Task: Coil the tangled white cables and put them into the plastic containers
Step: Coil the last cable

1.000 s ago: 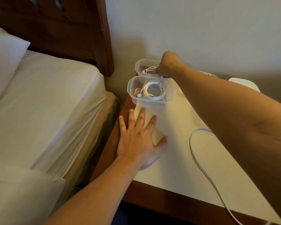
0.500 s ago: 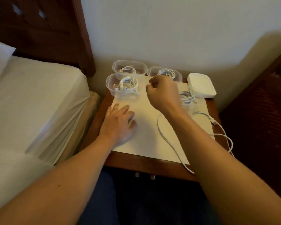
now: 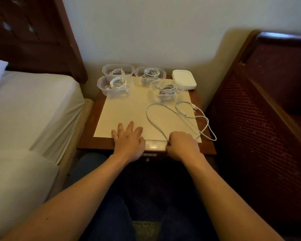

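Several clear plastic containers stand at the back of the nightstand, each with a coiled white cable inside: back left (image 3: 118, 65), front left (image 3: 115, 94), back middle (image 3: 162, 71) and front right (image 3: 165, 98). One loose white cable (image 3: 146, 114) sprawls in loops over the right half of the white mat (image 3: 125, 110) and past its right edge. My right hand (image 3: 182, 146) is at the table's front edge, fingers curled, pinching that cable where it reaches the edge. My left hand (image 3: 129, 139) lies flat, fingers spread, on the mat's front edge.
A stack of white lids (image 3: 183, 79) sits at the back right corner. The wooden nightstand (image 3: 87, 136) is wedged between a white bed (image 3: 33, 110) on the left and a dark red woven piece of furniture (image 3: 259, 110) on the right. A wall stands behind.
My right hand came back from the rear containers to the front edge and took hold of the loose cable. My left hand slid toward the front edge. The camera pulled back.
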Motion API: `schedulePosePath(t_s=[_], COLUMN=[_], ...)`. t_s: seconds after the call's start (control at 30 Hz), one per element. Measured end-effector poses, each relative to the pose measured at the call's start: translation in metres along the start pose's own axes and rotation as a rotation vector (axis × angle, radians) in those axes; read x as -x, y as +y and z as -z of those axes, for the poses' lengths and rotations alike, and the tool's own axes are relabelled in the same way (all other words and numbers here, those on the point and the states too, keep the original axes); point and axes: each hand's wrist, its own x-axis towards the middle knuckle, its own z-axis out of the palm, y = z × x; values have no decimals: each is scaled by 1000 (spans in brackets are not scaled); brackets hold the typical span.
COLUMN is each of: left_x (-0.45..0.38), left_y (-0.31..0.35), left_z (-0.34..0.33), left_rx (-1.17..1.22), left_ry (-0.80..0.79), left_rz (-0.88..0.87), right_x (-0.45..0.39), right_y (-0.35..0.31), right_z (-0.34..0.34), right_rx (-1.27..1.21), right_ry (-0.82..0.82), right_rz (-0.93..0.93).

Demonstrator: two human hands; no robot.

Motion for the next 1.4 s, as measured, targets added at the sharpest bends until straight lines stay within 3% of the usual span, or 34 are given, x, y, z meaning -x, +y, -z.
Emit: schedulePosePath(t_s=[0.13,0.23,0.33,0.43,0.57,0.7,0.83,0.97,1.07,1.1,1.17,1.23,1.33,1.4], left_x=[30,41,42,42,50,60,54,53,59,63,72,80,91,95], left_y=[31,39,32,19,5,-8,-27,-37,-22,-13,8,24,35,33], left_z=[-4,0,9,26,49,67,95,103,99,96,91,85,84,88], left_rx=[87,120,-83,-188,50,362,592,447,156,101,69,136,317,284], left_ry=[46,97,95,174,351,508,780,637,435,454,539,479,252,211], left_rz=[-171,-262,-399,-511,-620,-502,-67,120,209,129,-202,-470,-576,-665], right_x=[18,28,41,54,68,70,73,84,93,94,95,97,103,105], right_y=[6,10,10,12,17,24,41,36,22,19,14,10,10,12], right_z=[-6,-4,5,11,17,19,15,26,37,39,42,41,38,38], right_rx=[28,-123,-410,-444,-383,-319,-236,-549,-845,-888,-941,-1030,-1158,-1177], right_ry=[85,43,56,93,143,149,204,197,210,212,177,82,-42,-74], right_rz=[3,90,171,290,460,410,290,280,288,292,307,314,294,246])
